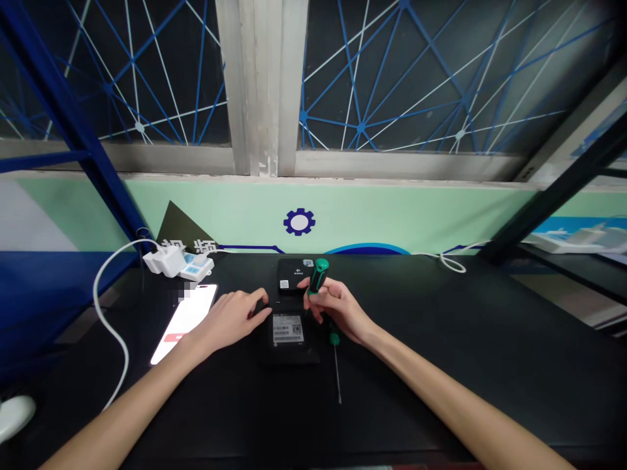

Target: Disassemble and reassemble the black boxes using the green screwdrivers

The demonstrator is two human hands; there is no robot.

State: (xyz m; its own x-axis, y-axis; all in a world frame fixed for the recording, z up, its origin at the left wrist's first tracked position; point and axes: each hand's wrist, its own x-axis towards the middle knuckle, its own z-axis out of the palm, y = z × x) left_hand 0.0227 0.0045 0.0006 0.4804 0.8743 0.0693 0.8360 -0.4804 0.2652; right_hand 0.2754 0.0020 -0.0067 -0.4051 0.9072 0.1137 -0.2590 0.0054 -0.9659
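Note:
My right hand (337, 303) is closed around a green and black screwdriver (318, 277), held upright with its handle's end up. The tip is hidden by the fingers. A black device casing (289, 349) with a white printed label lies below, just left of that hand. At the casing's left edge rests my left hand (238, 316), its thumb and forefinger apart with nothing between them. A second screwdriver (336, 365) with a green handle lies right of the casing, shaft pointing toward me. Behind, a flat black box (291, 277) bears a small white code sticker.
A phone with a lit screen (189, 320) lies beyond my left forearm. A white power strip (196, 266) with a plugged-in adapter stands at the back left, its white cable (100, 307) curving toward me. Another white cable (453, 263) lies along the back right. A wall and windows border the black table.

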